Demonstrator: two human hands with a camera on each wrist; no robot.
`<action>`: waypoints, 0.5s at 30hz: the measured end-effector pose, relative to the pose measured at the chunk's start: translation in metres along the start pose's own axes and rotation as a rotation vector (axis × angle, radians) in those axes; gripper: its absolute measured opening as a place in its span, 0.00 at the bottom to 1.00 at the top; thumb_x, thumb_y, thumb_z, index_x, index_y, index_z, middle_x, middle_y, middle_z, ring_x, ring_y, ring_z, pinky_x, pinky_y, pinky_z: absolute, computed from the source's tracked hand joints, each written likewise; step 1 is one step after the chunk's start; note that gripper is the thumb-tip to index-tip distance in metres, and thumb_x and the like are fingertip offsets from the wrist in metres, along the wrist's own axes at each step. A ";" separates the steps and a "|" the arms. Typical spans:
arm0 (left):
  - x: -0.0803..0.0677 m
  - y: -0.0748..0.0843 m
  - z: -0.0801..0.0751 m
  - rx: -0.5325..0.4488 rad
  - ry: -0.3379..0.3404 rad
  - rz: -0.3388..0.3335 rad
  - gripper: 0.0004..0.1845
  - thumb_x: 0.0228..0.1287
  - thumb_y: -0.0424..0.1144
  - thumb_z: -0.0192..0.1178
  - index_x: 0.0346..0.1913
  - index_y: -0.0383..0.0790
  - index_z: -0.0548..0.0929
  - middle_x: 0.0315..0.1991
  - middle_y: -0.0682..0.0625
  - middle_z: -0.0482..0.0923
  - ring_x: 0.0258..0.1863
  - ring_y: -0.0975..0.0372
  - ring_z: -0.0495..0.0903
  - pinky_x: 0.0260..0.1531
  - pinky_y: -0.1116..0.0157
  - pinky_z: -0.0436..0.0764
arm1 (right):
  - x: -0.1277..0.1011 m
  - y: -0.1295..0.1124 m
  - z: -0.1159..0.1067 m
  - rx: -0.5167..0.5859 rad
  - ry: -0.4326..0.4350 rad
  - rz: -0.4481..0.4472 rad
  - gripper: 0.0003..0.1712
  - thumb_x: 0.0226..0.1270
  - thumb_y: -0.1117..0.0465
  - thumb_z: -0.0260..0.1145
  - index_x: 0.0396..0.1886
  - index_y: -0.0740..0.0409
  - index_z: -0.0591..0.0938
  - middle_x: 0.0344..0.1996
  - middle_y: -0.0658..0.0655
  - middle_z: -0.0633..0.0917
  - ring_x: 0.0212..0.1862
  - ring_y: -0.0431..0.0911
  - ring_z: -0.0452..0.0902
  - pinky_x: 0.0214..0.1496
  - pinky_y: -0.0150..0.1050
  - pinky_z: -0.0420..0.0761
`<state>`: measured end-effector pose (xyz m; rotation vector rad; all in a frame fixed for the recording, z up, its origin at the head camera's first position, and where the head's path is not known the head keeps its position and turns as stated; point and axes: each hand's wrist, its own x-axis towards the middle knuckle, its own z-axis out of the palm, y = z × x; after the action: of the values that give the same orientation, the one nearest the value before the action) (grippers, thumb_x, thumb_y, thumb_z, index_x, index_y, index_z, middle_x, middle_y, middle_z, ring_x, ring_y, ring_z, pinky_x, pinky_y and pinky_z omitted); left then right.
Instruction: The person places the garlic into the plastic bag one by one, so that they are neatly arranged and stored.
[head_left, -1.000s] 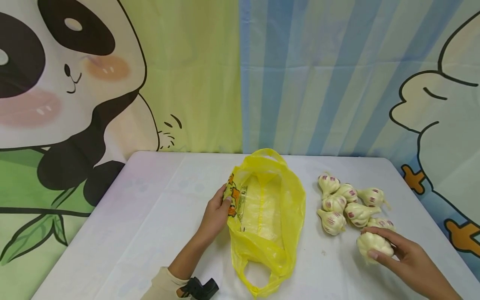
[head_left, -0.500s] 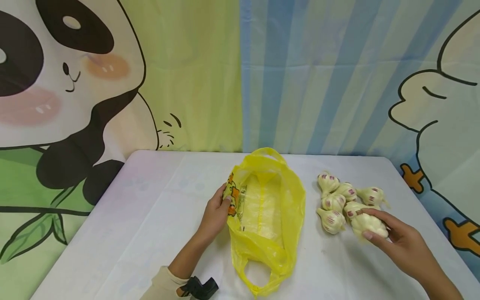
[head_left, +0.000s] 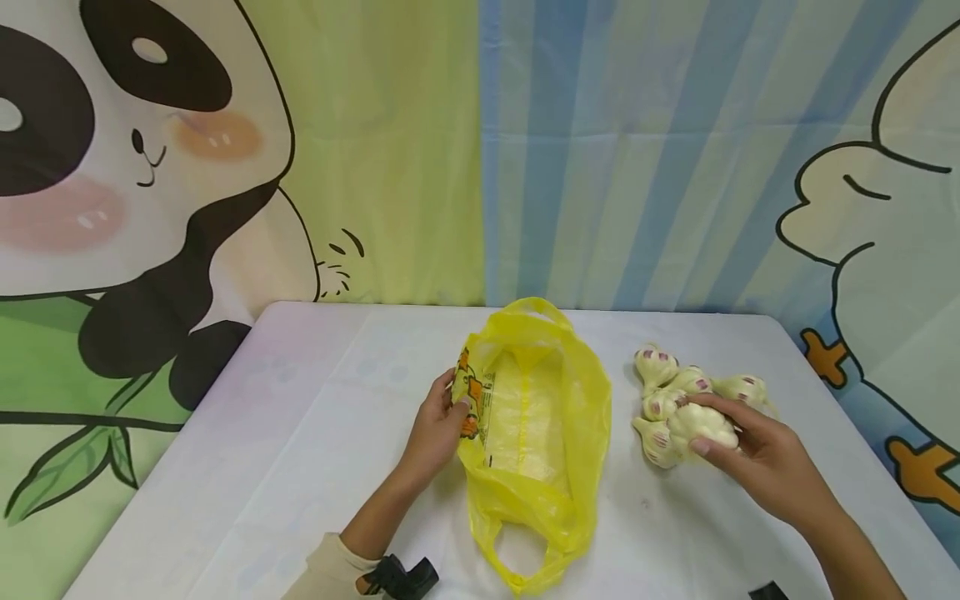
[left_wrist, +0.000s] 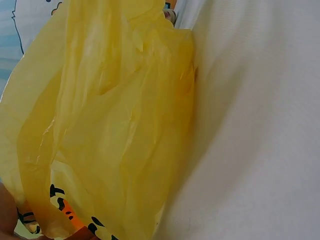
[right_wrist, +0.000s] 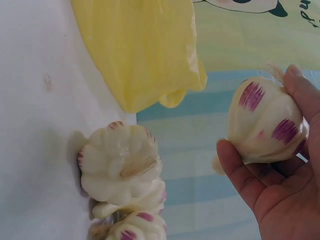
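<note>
A yellow plastic carrier bag (head_left: 592, 433) stands with its mouth spread, a handle loop at the far side and another at the near side. My left hand (head_left: 437, 433) pinches its left rim, thumb over the printed panel. In the left wrist view the bag's wall (left_wrist: 120, 110) covers most of the hand. A garlic bulb (head_left: 701, 430) with purple streaks, seen closely as a garlic bulb (right_wrist: 265, 120) in the right wrist view, is held by my right hand (head_left: 772, 462) between thumb and fingers. Below it, several garlic bulbs (head_left: 655, 365) lie clustered on the table, partly hidden by the hand.
The white-covered table (head_left: 300, 467) ends at a backdrop cloth (head_left: 600, 150) with a panda and stripes. A black wrist mount (head_left: 405, 577) sits on the left forearm near the bag's lower handle. Bare table lies between the bag and the garlic cluster.
My right hand has moved left with the garlic bulb, up over the cluster and nearer the bag. The left hand keeps its hold on the rim, with the bag shifted only slightly.
</note>
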<state>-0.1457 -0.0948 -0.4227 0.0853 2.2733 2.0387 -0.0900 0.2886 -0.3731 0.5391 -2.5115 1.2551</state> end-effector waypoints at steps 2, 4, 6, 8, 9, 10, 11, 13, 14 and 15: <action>0.000 0.000 0.001 0.001 0.005 -0.001 0.31 0.76 0.39 0.47 0.77 0.44 0.50 0.63 0.42 0.70 0.53 0.54 0.78 0.48 0.58 0.79 | 0.003 -0.001 0.000 -0.011 0.000 -0.003 0.30 0.58 0.75 0.70 0.62 0.63 0.77 0.57 0.48 0.78 0.57 0.29 0.69 0.44 0.22 0.76; 0.000 0.000 0.001 0.001 0.009 -0.002 0.32 0.76 0.39 0.48 0.77 0.44 0.50 0.62 0.42 0.72 0.52 0.53 0.79 0.46 0.58 0.79 | 0.006 -0.002 0.000 -0.023 0.004 0.004 0.30 0.59 0.74 0.70 0.62 0.63 0.77 0.58 0.51 0.78 0.57 0.29 0.69 0.44 0.22 0.76; 0.000 0.000 0.002 0.000 0.009 -0.002 0.32 0.76 0.40 0.48 0.77 0.44 0.49 0.60 0.42 0.73 0.51 0.52 0.79 0.45 0.59 0.80 | 0.009 -0.003 0.000 -0.030 0.008 0.026 0.29 0.60 0.72 0.70 0.63 0.62 0.76 0.58 0.52 0.77 0.56 0.28 0.68 0.44 0.21 0.76; 0.001 0.000 0.002 0.000 0.006 0.000 0.32 0.76 0.40 0.48 0.77 0.43 0.49 0.59 0.42 0.74 0.50 0.51 0.80 0.44 0.59 0.80 | 0.013 -0.005 0.000 -0.036 0.014 0.047 0.28 0.62 0.69 0.70 0.63 0.60 0.76 0.59 0.49 0.77 0.56 0.27 0.68 0.45 0.20 0.75; 0.001 0.000 0.002 0.000 0.005 0.000 0.32 0.76 0.39 0.48 0.77 0.43 0.49 0.59 0.42 0.74 0.49 0.51 0.80 0.43 0.59 0.80 | 0.015 -0.005 0.001 -0.030 0.014 0.054 0.28 0.63 0.69 0.69 0.64 0.60 0.76 0.59 0.49 0.77 0.56 0.28 0.68 0.45 0.20 0.74; 0.001 0.000 0.002 0.004 0.005 0.002 0.32 0.76 0.39 0.48 0.77 0.42 0.49 0.59 0.42 0.74 0.49 0.50 0.80 0.43 0.60 0.81 | 0.017 -0.006 0.001 -0.019 0.012 0.058 0.28 0.63 0.68 0.69 0.64 0.60 0.76 0.59 0.50 0.77 0.56 0.28 0.68 0.46 0.20 0.74; 0.001 0.001 0.002 0.006 0.006 0.000 0.32 0.76 0.39 0.48 0.77 0.42 0.49 0.59 0.42 0.74 0.49 0.51 0.80 0.42 0.60 0.81 | 0.019 -0.007 0.002 -0.013 0.010 0.062 0.28 0.64 0.68 0.69 0.64 0.60 0.76 0.59 0.50 0.76 0.56 0.28 0.68 0.47 0.20 0.74; 0.000 0.001 0.002 0.011 0.009 0.000 0.32 0.76 0.39 0.48 0.77 0.42 0.50 0.59 0.42 0.74 0.48 0.51 0.81 0.42 0.60 0.81 | 0.023 -0.009 0.003 -0.009 0.006 0.063 0.28 0.64 0.67 0.69 0.64 0.60 0.76 0.59 0.52 0.77 0.56 0.28 0.69 0.47 0.20 0.74; 0.000 0.001 0.002 0.010 0.008 0.004 0.32 0.76 0.39 0.48 0.77 0.42 0.50 0.59 0.42 0.74 0.48 0.51 0.81 0.42 0.60 0.81 | 0.025 -0.010 0.004 -0.008 0.003 0.063 0.28 0.64 0.67 0.69 0.64 0.59 0.76 0.59 0.55 0.77 0.56 0.28 0.69 0.47 0.21 0.74; 0.000 0.002 0.003 0.006 0.007 0.005 0.32 0.76 0.39 0.48 0.77 0.42 0.50 0.59 0.41 0.74 0.48 0.51 0.81 0.42 0.60 0.81 | 0.027 -0.012 0.005 -0.005 -0.001 0.062 0.27 0.64 0.67 0.69 0.64 0.59 0.76 0.59 0.58 0.77 0.55 0.28 0.70 0.47 0.21 0.74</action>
<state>-0.1454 -0.0920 -0.4215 0.0845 2.2858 2.0371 -0.1089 0.2727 -0.3570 0.4646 -2.5496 1.2703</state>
